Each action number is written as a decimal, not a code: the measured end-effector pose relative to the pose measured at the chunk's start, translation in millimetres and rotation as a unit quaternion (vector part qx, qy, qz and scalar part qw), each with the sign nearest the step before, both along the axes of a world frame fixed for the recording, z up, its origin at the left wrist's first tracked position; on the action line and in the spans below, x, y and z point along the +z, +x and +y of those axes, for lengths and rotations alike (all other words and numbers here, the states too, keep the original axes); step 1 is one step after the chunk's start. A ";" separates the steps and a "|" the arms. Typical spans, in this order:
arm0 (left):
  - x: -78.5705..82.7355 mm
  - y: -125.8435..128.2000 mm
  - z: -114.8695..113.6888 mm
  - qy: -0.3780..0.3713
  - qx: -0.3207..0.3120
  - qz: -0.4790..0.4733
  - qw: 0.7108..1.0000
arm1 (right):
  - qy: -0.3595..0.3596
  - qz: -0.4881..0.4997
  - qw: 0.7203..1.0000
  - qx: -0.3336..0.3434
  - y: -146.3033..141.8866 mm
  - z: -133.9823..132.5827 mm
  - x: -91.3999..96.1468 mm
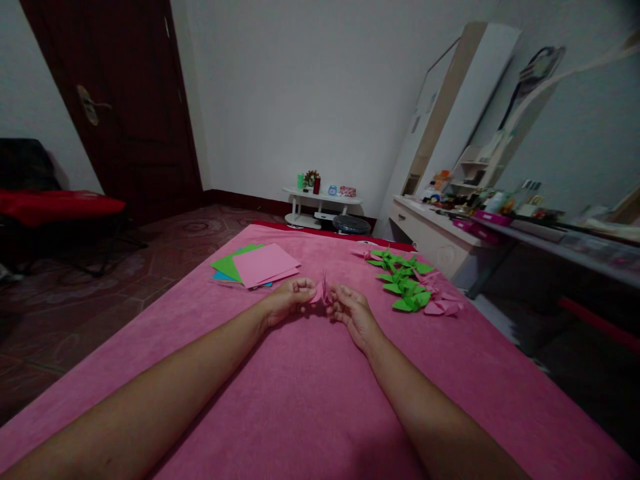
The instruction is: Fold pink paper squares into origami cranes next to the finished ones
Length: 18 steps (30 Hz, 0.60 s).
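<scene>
A small folded piece of pink paper [324, 291], shaped like a paper crane with a thin point sticking up, is held between both hands just above the pink cloth. My left hand [290, 299] pinches its left side between thumb and fingers. On the other side, my right hand [353, 311] grips the right edge with its fingertips. Exactly how the folds lie is hard to make out at this size. To the right lie several folded green paper cranes [407, 280] and folded pink paper cranes [443, 305].
Flat square sheets of pink paper [267, 262], with green and blue ones beneath, lie left of my hands on the pink cloth [310, 400]. Beyond the far edge stands a low white table [320, 195]. A cluttered dressing table [435, 227] is on the right, a red-covered chair [60, 207] on the left.
</scene>
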State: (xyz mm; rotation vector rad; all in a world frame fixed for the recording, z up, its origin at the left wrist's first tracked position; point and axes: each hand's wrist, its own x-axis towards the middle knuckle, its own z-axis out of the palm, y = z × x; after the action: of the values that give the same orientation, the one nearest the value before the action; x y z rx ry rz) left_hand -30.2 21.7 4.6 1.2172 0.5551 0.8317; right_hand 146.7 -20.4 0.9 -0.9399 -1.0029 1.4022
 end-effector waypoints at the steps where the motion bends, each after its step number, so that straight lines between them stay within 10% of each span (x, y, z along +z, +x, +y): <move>1: 0.1 -0.6 0.5 -0.005 0.000 -0.002 1.000 | -0.001 0.002 1.000 -0.007 1.3 0.3 0.1; 18: 1.5 -11.5 8.7 0.021 -0.014 0.044 0.999 | 0.028 -0.066 0.997 0.004 9.2 -4.3 16.0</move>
State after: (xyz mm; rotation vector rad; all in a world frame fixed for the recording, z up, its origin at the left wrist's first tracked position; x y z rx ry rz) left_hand -41.7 30.4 6.0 1.3022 0.5939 0.7716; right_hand 155.9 -24.8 16.9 -0.9978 -1.1390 1.3248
